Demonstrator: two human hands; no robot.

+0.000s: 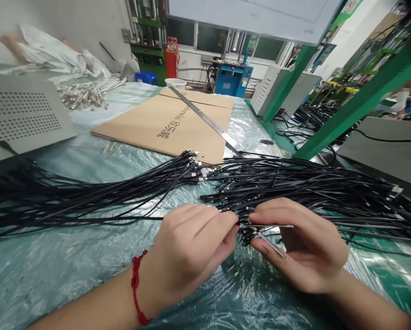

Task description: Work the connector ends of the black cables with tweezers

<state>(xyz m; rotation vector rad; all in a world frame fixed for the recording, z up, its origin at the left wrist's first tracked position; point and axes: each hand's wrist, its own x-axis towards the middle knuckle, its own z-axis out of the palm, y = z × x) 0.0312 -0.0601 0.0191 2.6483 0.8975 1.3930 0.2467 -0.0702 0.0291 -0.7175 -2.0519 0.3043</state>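
My left hand point(195, 247), with a red braided bracelet point(135, 275) at the wrist, is closed in a pinch on a black cable point(147, 218) that runs off to the left. Between the thumb and fingers of my right hand point(308, 250) is a small pair of metal snips point(272, 246), its two arms spread in a V. The tips of the snips point toward the cable end at my left fingertips; whether they touch it is hidden. Behind my hands lie a bundle of black cables point(116, 195) with metal plugs and a larger cable pile point(305, 181).
A flat cardboard sheet point(136, 120) carries a steel ruler point(202, 115) on the plastic-covered table point(71, 266). A perforated grey metal box point(26, 114) stands at left, near a heap of silvery pieces point(83, 95). A green post point(357, 103) rises at right.
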